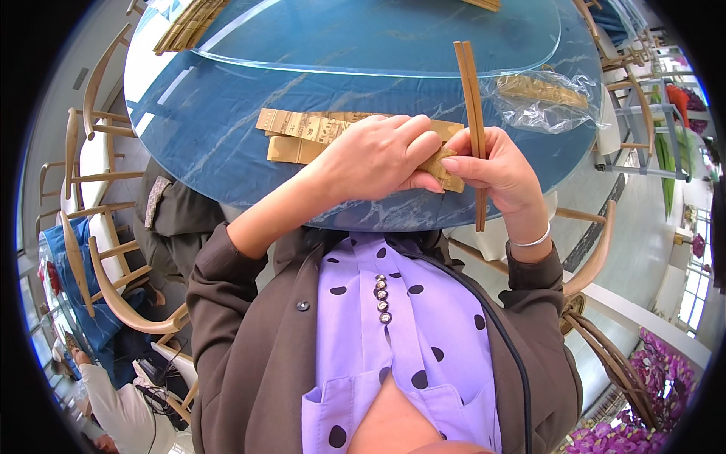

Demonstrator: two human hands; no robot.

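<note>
Upright in my right hand (505, 171) is a pair of brown wooden chopsticks (470, 91), reaching well above and below my closed fingers. My right thumb also meets a gold paper piece (451, 180), which looks like the end of a chopstick sleeve. My left hand (382, 155) is closed, its thumb and curled fingers pinching that same paper beside the right thumb. Under and beyond my left hand lie printed gold paper sleeves (301, 125) and a plainer gold strip (293, 150), partly hidden by the hand.
A blue marbled round table (189, 144) carries a raised glass turntable (393, 64). A clear plastic bag (546, 106) with gold sleeves inside lies at right. A stack of gold strips (187, 26) sits far left. Wooden chairs (125, 299) surround the table; purple flowers (665, 371) stand lower right.
</note>
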